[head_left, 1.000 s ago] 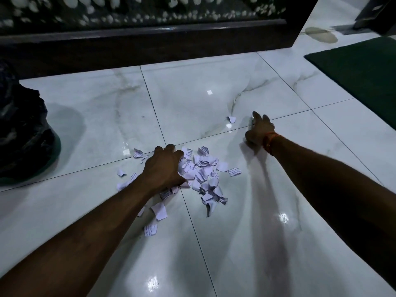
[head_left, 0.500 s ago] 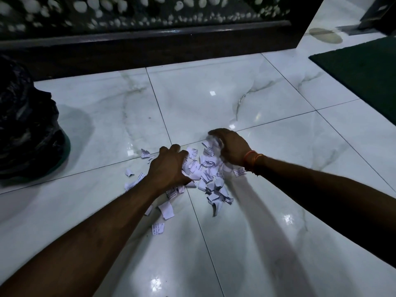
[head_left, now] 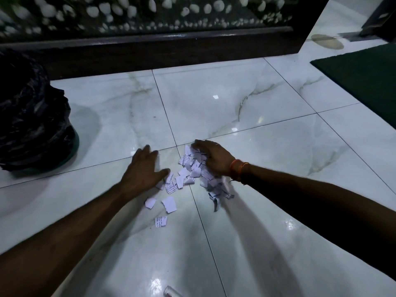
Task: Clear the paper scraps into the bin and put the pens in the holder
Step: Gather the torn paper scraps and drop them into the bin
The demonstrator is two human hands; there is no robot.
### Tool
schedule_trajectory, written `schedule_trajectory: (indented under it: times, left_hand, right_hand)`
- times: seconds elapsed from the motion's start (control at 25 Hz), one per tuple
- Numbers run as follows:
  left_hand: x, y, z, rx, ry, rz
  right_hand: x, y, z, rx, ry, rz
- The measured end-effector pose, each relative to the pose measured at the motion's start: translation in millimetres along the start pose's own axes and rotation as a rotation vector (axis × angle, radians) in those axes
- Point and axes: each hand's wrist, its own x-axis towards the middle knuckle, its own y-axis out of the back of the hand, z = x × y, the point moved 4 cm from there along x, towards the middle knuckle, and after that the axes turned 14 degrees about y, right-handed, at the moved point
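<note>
A pile of torn white paper scraps (head_left: 194,170) with printed text lies on the glossy marble floor (head_left: 257,146). My right hand (head_left: 214,156) is cupped over the pile's right side, fingers curled against scraps. My left hand (head_left: 144,168) lies flat on the floor at the pile's left edge, fingers spread. Three loose scraps (head_left: 169,203) sit nearer to me, apart from the pile. A bin lined with a black bag (head_left: 32,116) stands at the far left. No pen holder is in view.
A dark wooden base (head_left: 150,50) with a pebble panel runs along the back. A dark green mat (head_left: 364,78) covers the floor at the right. A small clear object (head_left: 171,293) shows at the bottom edge. One tiny scrap (head_left: 215,96) lies farther back.
My right hand came back from the far right and pulled scraps into the pile. My left hand opened from a fist and slid left, flat on the floor.
</note>
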Motion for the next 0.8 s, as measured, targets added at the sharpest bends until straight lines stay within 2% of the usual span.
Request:
schedule_trajectory:
  times: [0.16,0.28,0.36,0.44,0.56,0.64,0.8]
  left_hand:
    - [-63.1,-19.2,6.7,-0.152,-0.241,-0.089]
    - [-80.1,-2.2,-1.7,-0.195,-0.336,-0.044]
    - [-78.4,12.0,-17.0,-0.164,-0.26,0.083]
    - [-79.8,19.5,-36.4,-0.132,-0.065,0.165]
    - [-92.6,11.7,-61.8,-0.076,0.161,0.079]
    - [-105.1,3.6,-68.1,-0.062,0.16,0.006]
    - [-125.0,-6.4,-54.4,-0.123,-0.035,-0.081]
  right_hand:
    - [-16.9,-10.4,-28.5,0.035,0.108,-0.138]
    - [-26.0,12.4,-26.0,0.05,0.051,-0.075]
    - [-29.8,22.1,-19.6,0.021,-0.022,-0.075]
    - [-32.6,18.8,-23.7,0.032,-0.085,-0.1]
    - [-34.8,-8.1,-50.3,0.025,-0.018,-0.175]
    - [-41.2,-25.5,-71.1,0.012,0.063,-0.246]
    - [-52.2,-13.6,-76.0,-0.034,0.106,-0.248]
